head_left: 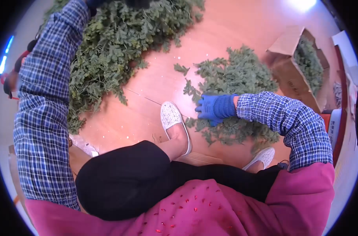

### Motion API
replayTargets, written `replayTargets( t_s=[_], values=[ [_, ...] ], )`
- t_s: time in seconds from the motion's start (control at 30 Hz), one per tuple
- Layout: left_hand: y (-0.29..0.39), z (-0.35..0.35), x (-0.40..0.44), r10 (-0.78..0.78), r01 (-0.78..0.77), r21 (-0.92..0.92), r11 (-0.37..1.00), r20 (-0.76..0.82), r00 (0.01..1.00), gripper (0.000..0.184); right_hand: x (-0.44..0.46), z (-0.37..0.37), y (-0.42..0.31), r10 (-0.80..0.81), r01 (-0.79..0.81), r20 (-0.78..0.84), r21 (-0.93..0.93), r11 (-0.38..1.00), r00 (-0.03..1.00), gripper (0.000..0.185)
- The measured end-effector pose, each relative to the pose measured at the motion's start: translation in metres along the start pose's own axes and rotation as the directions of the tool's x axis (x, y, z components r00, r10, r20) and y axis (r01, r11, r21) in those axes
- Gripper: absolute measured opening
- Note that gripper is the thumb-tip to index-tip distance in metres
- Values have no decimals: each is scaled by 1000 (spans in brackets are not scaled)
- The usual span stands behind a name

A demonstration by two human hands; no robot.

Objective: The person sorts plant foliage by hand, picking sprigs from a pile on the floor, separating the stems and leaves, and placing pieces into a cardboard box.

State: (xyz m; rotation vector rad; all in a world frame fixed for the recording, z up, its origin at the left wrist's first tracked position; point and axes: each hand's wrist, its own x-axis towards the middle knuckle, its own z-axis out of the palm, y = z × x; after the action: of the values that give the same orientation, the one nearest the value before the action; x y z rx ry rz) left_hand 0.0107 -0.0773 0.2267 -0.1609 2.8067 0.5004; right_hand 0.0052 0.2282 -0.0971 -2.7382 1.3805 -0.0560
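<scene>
My right hand (pixel 216 108), in a blue knit-cuffed glove, lies on a smaller pile of green leafy sprigs (pixel 242 72). Its fingers point left and are spread apart, with nothing visibly gripped. Over at the upper left is a larger heap of similar leafy sprigs (pixel 108 51). Along its far side reaches my left hand (pixel 93 4), in a dark glove and mostly cut off by the top edge. The left fingers are not clear enough to show whether they hold anything.
An open cardboard box (pixel 283 74) with more greenery inside lies tilted at the right. My white shoes (pixel 171 114) rest on the wooden floor (pixel 147 84) between and below the piles. A loose sprig (pixel 181 69) and small white specks are scattered there.
</scene>
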Motion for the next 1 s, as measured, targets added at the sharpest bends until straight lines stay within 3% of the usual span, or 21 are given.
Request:
replayTargets(
  t_s=[0.07,0.1,0.2,0.23,0.27,0.33,0.4,0.43,0.47,0.5,0.53,0.57,0.63,0.67,0.73,0.77,0.83,0.9,0.97,1.0],
  values=[
    [-55,-3,-9,62,-57,-113,992,43,997,28,22,-52,-2,82,-178,342,260,949,936,33],
    [-67,-6,-23,52,-41,-147,988,75,996,27,23,-67,-2,129,-190,310,175,966,942,27],
    [-99,-18,-68,-44,75,-281,957,117,992,25,39,-122,3,401,-466,500,6,885,768,24],
    [-114,-18,-78,-47,92,-349,933,137,989,25,45,-130,7,399,-461,505,-3,888,765,24],
    [-132,-19,-88,-133,190,-372,909,174,976,24,49,-132,17,474,-509,495,-72,858,728,25],
    [-158,-9,-100,-134,202,-416,887,188,973,20,45,-120,51,539,-539,484,-154,828,689,27],
    [-165,18,-126,-87,147,-428,892,156,984,23,37,-76,64,653,-640,148,-129,758,743,32],
    [-166,37,-136,-118,167,-489,856,130,984,24,48,-77,70,713,-719,299,-111,686,634,46],
    [-168,50,-139,-121,177,-450,875,152,981,25,51,-68,73,711,-710,276,-126,693,646,46],
    [-189,76,-131,-49,84,-404,911,97,994,25,52,-51,80,749,-745,127,-84,662,651,52],
    [-190,88,-128,-74,123,-504,855,116,991,25,54,-32,88,767,-767,-19,-28,641,642,58],
    [-192,103,-126,-99,168,-603,780,146,984,26,54,-9,95,751,-754,-82,-14,657,655,59],
    [-203,131,-107,-153,167,-427,889,68,986,25,56,13,100,728,-732,-129,24,681,673,59],
    [-215,148,-95,-177,191,-432,881,72,982,25,52,17,96,688,-690,-131,32,723,714,57],
    [-238,178,-60,-256,142,-549,823,-135,957,29,43,25,86,640,-637,-47,70,768,767,49],
    [-247,186,-39,-258,149,-552,820,-123,958,29,39,26,78,630,-627,-3,85,774,777,47],
    [-255,193,15,-444,271,-444,854,-349,825,37,27,5,57,577,-584,95,93,806,811,44],
    [-210,162,51,-497,178,-603,777,-416,762,48,22,-10,56,513,-537,189,104,837,837,42],
    [-191,152,95,-455,289,-364,886,-552,699,52,20,-19,66,362,-433,246,381,817,899,36],
    [-185,155,114,-453,283,-370,885,-542,708,52,22,-26,71,368,-444,257,386,809,894,36]
  ],
)
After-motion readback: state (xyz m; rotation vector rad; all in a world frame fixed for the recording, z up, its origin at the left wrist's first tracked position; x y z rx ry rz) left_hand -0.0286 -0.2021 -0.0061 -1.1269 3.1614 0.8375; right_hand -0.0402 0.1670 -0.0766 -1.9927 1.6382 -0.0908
